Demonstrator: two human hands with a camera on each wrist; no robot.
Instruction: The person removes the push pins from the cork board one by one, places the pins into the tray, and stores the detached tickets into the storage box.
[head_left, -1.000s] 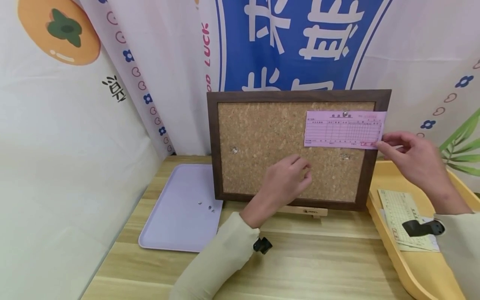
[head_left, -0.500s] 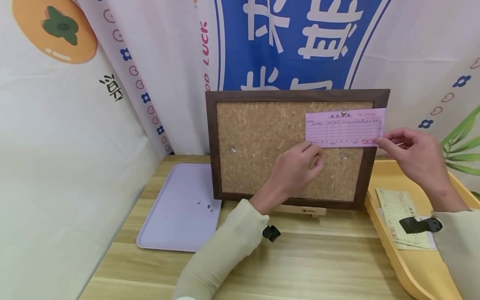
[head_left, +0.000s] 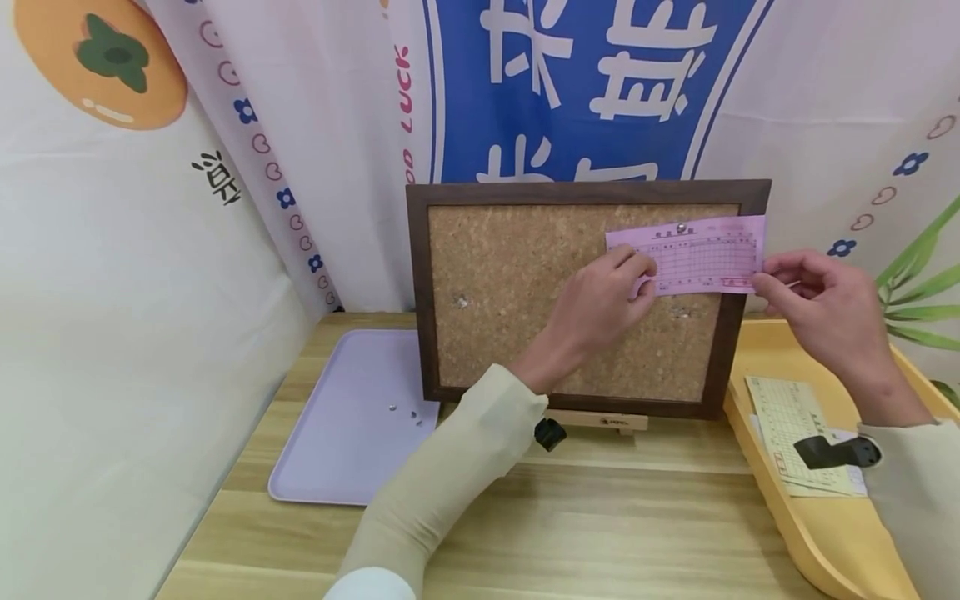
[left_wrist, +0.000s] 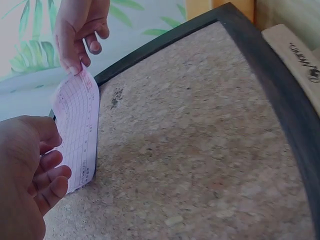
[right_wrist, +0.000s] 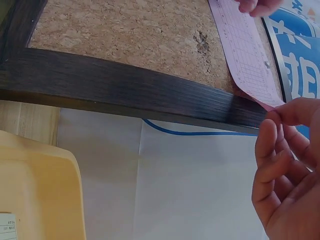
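Note:
A pink receipt form point(head_left: 705, 258) hangs at the upper right of a corkboard point(head_left: 510, 250), a small round-headed pin point(head_left: 681, 227) at its top edge. My right hand point(head_left: 832, 317) pinches the form's lower right corner between thumb and index finger, also seen in the right wrist view. My left hand point(head_left: 600, 304) reaches across the board with its fingers bent and overlaps the form's lower left part. In the left wrist view the fingertips point(left_wrist: 59, 182) lie right at the form's edge; I cannot tell whether they pinch it. The form bows slightly off the board.
The dark-framed board leans on a small wooden stand point(head_left: 600, 419). A lilac tray point(head_left: 330, 450) with several small pins point(head_left: 393, 407) lies at left. At right a yellow tray point(head_left: 795, 542) holds pale green forms point(head_left: 795, 417). A printed cloth hangs behind.
My left hand has moved right and up from the middle of the board onto the form's lower left part. The form has tilted and bowed slightly. My right hand keeps its hold on the corner.

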